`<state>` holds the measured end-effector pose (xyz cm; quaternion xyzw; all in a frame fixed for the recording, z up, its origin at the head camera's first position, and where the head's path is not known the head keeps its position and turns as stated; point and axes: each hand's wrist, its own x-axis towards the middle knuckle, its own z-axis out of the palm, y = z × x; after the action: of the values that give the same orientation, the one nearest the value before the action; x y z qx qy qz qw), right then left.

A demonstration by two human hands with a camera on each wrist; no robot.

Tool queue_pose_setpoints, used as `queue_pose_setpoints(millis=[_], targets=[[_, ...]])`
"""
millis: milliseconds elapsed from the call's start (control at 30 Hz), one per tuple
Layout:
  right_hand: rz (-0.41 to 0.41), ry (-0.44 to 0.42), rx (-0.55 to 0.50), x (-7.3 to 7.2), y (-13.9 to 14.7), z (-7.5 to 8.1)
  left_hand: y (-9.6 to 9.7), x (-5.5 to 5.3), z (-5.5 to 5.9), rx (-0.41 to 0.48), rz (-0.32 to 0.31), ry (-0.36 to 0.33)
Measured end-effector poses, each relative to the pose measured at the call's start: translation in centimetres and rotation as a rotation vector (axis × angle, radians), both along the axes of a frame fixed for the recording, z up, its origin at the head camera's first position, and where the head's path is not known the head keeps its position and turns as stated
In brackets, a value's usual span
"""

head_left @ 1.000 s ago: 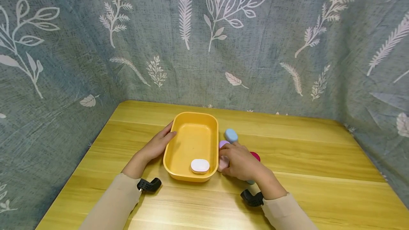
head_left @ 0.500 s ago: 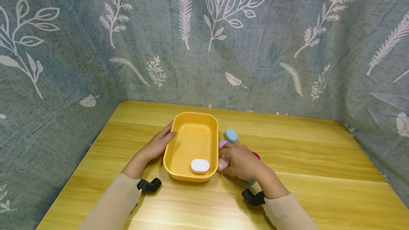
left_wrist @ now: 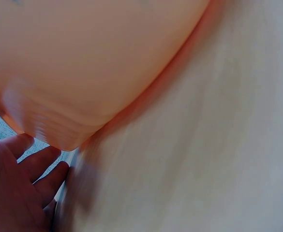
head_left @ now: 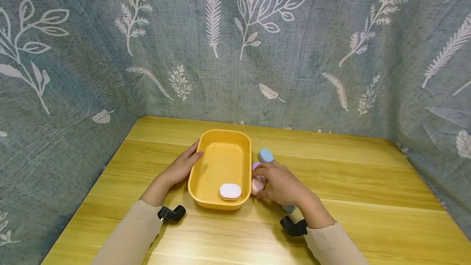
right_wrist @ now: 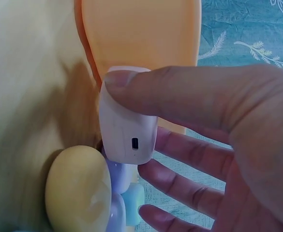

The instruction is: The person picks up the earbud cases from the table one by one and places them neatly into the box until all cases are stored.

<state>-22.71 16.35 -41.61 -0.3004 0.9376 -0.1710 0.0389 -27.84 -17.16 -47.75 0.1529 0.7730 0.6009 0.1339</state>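
Note:
A yellow plastic bin (head_left: 220, 162) stands on the table with a white earbud case (head_left: 230, 191) inside, at its near right corner. My left hand (head_left: 182, 167) rests against the bin's left side, thumb at the rim and fairly straight fingers along the outer wall. Just right of the bin, my right hand (head_left: 281, 183) holds a pale pink earbud case (right_wrist: 127, 121) between thumb and fingers; a small charging port shows on it. Close by lie a light blue case (head_left: 266, 155), a purple case (head_left: 256, 166) and a grey-blue case (head_left: 289, 208), the last two partly hidden.
In the right wrist view, a yellowish rounded case (right_wrist: 78, 188) lies beside purple ones. The wooden table (head_left: 368, 175) extends to the right. A blue-grey leaf-patterned cloth (head_left: 220, 85) hangs around the table's back and sides.
My right hand has shifted slightly right, and the pink case in it has risen a little. A red case seen earlier behind that hand is now hidden. My left hand and the bin stay put.

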Motion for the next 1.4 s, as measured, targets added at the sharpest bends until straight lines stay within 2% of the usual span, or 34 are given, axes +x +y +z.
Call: queue_pose_setpoints(millis=[400, 800, 1400], targets=[[0.017, 0.016, -0.028, 0.0, 0.5, 0.5, 0.0, 0.0, -0.2, 0.011, -0.003, -0.008], [-0.003, -0.054, -0.067, 0.0, 1.1, 1.3, 0.0, -0.1, -0.3, 0.022, -0.009, 0.018], [-0.002, -0.034, -0.112, -0.1, 1.6, 1.7, -0.1, -0.2, -0.2, 0.018, -0.009, 0.015]])
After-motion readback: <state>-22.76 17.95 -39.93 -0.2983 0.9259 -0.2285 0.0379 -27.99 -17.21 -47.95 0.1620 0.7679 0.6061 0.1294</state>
